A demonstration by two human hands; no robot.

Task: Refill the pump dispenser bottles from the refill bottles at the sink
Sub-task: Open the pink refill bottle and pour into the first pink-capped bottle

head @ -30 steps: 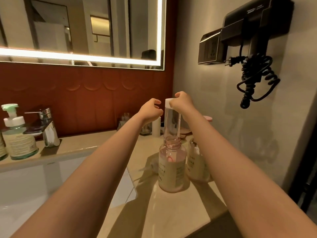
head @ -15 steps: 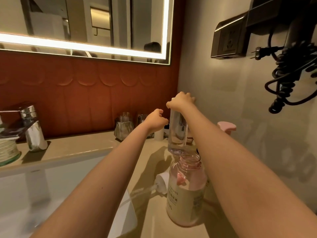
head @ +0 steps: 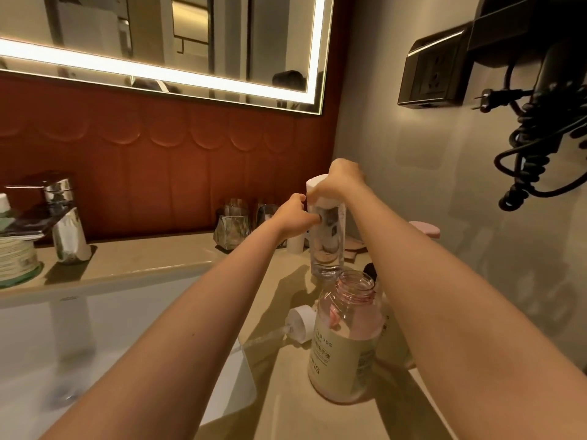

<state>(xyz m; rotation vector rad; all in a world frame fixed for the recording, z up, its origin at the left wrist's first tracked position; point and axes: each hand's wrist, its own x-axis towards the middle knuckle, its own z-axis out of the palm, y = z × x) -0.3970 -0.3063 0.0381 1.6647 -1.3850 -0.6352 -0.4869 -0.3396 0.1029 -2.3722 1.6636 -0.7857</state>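
Clear refill bottle (head: 327,239): upright, white end up, above the desk (head: 178,262) behind the open pump dispenser bottle (head: 346,338). Right hand (head: 341,182): grip closed over its top. Left hand (head: 295,215): grip closed on its side. Removed pump (head: 297,323): lying beside the dispenser.

Both bare forearms reach forward, converging on the clear bottle (head: 327,239). The right hand (head: 341,182) is the higher one, curled over the bottle's white top end with knuckles up and fingers wrapped around it. The left hand (head: 293,215) sits just below and to the left, closed in a loose fist, its fingertips pressed against the bottle's side.
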